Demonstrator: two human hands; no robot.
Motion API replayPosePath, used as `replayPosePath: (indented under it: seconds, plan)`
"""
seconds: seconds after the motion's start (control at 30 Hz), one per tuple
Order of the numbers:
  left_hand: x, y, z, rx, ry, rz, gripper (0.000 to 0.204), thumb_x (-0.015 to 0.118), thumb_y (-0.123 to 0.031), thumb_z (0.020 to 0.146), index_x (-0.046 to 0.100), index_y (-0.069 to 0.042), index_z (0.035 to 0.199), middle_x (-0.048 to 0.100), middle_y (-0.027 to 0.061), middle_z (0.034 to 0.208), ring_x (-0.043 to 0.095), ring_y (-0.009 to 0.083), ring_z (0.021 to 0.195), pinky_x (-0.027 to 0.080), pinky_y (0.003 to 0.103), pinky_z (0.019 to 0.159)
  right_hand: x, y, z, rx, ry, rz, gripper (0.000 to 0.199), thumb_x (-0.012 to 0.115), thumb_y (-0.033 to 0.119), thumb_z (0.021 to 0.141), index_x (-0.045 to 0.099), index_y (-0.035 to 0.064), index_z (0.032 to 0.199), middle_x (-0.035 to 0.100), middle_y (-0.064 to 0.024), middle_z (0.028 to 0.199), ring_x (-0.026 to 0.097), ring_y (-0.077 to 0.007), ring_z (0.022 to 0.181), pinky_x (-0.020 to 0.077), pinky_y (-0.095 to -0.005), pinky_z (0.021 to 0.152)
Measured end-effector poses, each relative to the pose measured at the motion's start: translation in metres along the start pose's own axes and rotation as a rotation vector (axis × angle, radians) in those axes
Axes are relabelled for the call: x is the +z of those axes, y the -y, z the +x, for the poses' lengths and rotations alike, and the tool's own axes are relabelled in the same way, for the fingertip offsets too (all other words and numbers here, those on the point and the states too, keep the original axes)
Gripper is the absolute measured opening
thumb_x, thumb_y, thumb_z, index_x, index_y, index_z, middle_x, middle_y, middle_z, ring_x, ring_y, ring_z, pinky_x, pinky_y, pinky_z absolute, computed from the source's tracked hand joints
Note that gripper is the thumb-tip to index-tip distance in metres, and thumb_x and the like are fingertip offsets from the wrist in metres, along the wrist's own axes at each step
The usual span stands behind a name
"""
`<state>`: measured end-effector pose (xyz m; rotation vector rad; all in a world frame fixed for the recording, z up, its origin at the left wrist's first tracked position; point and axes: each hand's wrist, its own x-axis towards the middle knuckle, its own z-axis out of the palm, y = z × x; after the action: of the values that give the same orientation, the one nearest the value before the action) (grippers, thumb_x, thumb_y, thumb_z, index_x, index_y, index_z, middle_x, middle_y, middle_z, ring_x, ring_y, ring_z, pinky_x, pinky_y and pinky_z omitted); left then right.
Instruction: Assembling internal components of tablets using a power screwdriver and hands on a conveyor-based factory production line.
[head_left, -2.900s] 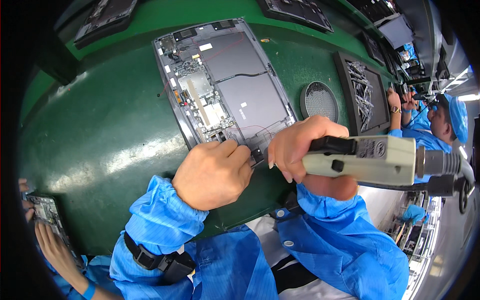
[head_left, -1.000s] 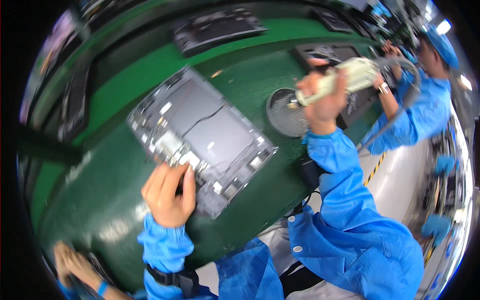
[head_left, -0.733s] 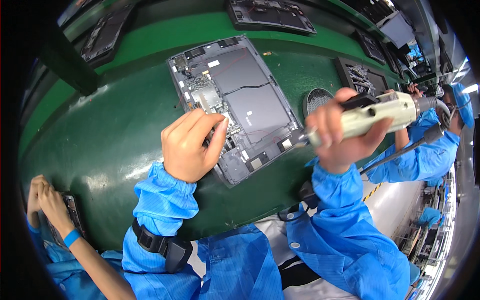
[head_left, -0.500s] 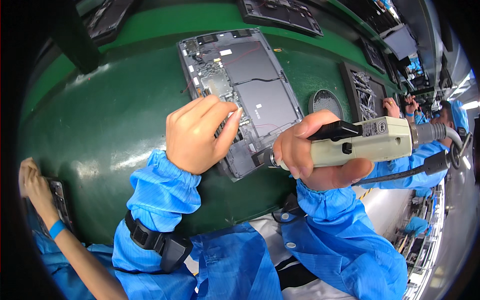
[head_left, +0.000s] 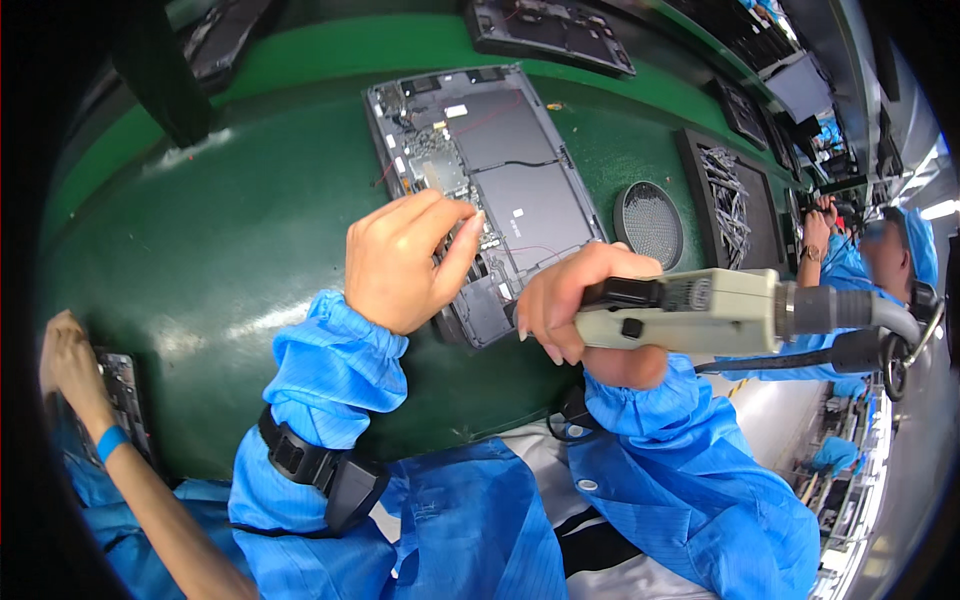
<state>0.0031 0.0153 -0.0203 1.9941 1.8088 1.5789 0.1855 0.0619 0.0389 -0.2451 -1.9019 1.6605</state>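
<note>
An opened laptop base [head_left: 515, 150] lies on the bench in front of me, its circuit board [head_left: 437, 165], black cable and thin red wires exposed. My left hand [head_left: 405, 260] is over the board's near part, thumb and forefinger pinched together; whatever is between the tips is too small to make out. At the base's near right corner, my right hand [head_left: 575, 305] wraps round a cream electric screwdriver [head_left: 715, 312] with a black lever. Its bit end is hidden behind my fingers, so I cannot tell whether it touches the laptop.
Right of the laptop stands a round dish [head_left: 648, 225] of small parts. Beyond it is a dark tray [head_left: 700, 190] with grey strips. Another opened laptop base [head_left: 550, 35] sits at the back. A co-worker's hand [head_left: 75, 365] works at far left; another person [head_left: 885, 250] is at right.
My right hand has moved left and slightly down with the screwdriver, nearer my left hand. My left hand keeps its pinch over the board. The view has shifted a little.
</note>
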Motion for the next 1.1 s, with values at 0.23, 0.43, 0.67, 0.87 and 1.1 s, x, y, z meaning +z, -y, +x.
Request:
replayPosePath:
  seconds: [0.23, 0.43, 0.67, 0.87, 1.1]
  plan:
    - [0.007, -0.003, 0.002, -0.033, 0.008, -0.049, 0.006, 0.066, -0.007, 0.078, 0.063, -0.002, 0.076, 0.053, 0.0067, 0.059, 0.053, 0.0185, 0.048, 0.041, 0.03, 0.047, 0.002, -0.003, -0.007, -0.018, -0.24, 0.183, 0.097, 0.057, 0.067, 0.077, 0.037, -0.0143, 0.125, 0.052, -0.0009, 0.055, 0.049, -0.0116, 0.051, 0.0436, -0.0299, 0.062]
    - [0.008, -0.003, 0.007, -0.226, -0.11, -0.044, 0.006, 0.064, -0.007, 0.08, 0.063, -0.001, 0.083, 0.053, 0.0065, 0.069, 0.052, 0.0161, 0.053, 0.04, 0.028, 0.049, -0.097, 0.006, -0.072, -0.204, -0.861, 0.011, 0.056, 0.04, 0.043, 0.095, 0.051, -0.0096, 0.113, 0.047, 0.0003, 0.053, 0.05, -0.0105, 0.05, 0.0497, -0.0306, 0.06]
    - [-0.007, 0.015, 0.006, -0.418, -0.027, 0.217, 0.04, 0.062, -0.016, 0.083, 0.044, -0.004, 0.116, 0.052, 0.0059, 0.059, 0.052, 0.0213, 0.051, 0.042, 0.036, 0.052, -0.088, -0.003, -0.113, -0.261, -1.351, -0.658, 0.036, 0.053, 0.015, 0.092, 0.047, -0.0059, 0.122, 0.061, -0.0115, 0.1, 0.058, -0.0208, 0.094, 0.0437, -0.0323, 0.087]
    - [0.001, 0.016, -0.001, -0.367, 0.001, 0.158, 0.04, 0.058, -0.013, 0.083, 0.042, -0.002, 0.119, 0.052, 0.0091, 0.058, 0.056, 0.0307, 0.053, 0.045, 0.043, 0.054, -0.047, -0.004, -0.113, 0.284, -0.669, -0.655, 0.048, 0.066, 0.014, 0.082, 0.05, -0.0047, 0.123, 0.061, -0.0163, 0.111, 0.064, -0.0176, 0.084, 0.0506, -0.0267, 0.068]
    - [-0.007, 0.019, 0.001, -0.503, 0.046, -0.014, 0.038, 0.048, -0.013, 0.09, 0.037, -0.001, 0.124, 0.053, 0.0095, 0.062, 0.056, 0.0253, 0.056, 0.045, 0.038, 0.058, -0.052, -0.037, -0.077, 0.454, -0.53, -0.076, 0.063, 0.064, 0.019, 0.086, 0.033, -0.0082, 0.134, 0.059, -0.0165, 0.098, 0.064, -0.016, 0.072, 0.0543, -0.0257, 0.063]
